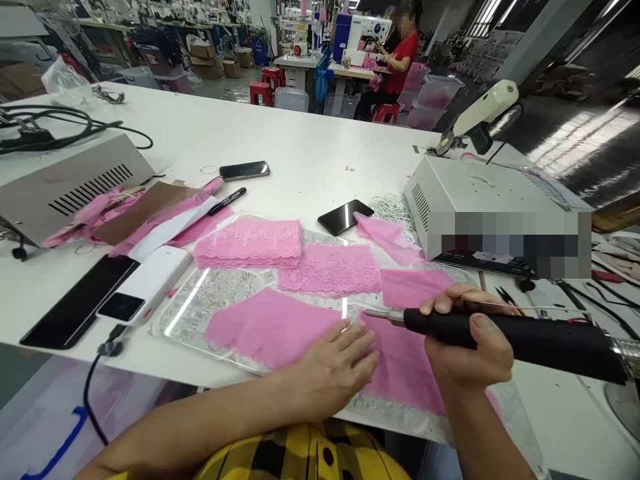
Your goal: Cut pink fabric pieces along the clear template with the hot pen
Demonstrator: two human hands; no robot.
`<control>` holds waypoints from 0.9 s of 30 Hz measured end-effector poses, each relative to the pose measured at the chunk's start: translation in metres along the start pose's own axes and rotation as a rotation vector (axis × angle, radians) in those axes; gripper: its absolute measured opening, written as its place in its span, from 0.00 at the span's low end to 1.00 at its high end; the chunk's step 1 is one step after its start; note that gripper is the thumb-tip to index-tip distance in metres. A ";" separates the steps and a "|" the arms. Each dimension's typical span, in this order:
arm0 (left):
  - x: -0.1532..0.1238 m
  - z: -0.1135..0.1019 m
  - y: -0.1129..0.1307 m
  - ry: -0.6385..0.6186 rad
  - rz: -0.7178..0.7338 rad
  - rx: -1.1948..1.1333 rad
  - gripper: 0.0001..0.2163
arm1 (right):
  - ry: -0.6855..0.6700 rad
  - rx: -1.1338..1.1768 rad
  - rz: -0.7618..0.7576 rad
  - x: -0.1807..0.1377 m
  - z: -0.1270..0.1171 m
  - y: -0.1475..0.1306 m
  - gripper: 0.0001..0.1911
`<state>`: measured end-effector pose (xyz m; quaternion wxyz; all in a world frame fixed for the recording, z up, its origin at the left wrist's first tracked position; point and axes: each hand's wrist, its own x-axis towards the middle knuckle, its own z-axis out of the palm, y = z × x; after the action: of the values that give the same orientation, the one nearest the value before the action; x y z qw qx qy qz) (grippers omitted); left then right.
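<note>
We see the black cutting tool [510, 337] gripped in the right hand [470, 347], fingers wrapped shut around its handle, its metal tip pointing left over the pink fabric piece [400, 363] at the near edge of the white table [310, 153]. The left hand [335, 370] lies flat and open, pressing that fabric just left of the tip. Farther off lie pink lace pieces [250, 241], a black phone [345, 216] and, to the right, a grey machine box [470, 193].

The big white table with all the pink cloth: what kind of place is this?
Probably a garment workshop: pink lace pieces on the white table, a white sewing machine behind, and a black pen-shaped power tool in the right hand.
</note>
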<state>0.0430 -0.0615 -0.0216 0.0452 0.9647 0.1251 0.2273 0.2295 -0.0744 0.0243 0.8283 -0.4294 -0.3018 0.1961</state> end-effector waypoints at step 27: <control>0.001 -0.003 0.001 -0.018 0.075 -0.028 0.13 | -0.055 -0.022 -0.016 -0.001 0.002 0.000 0.07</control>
<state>0.0421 -0.0620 -0.0182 0.0514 0.9700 0.0853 0.2216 0.2274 -0.0740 0.0251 0.8164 -0.4307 -0.3299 0.1980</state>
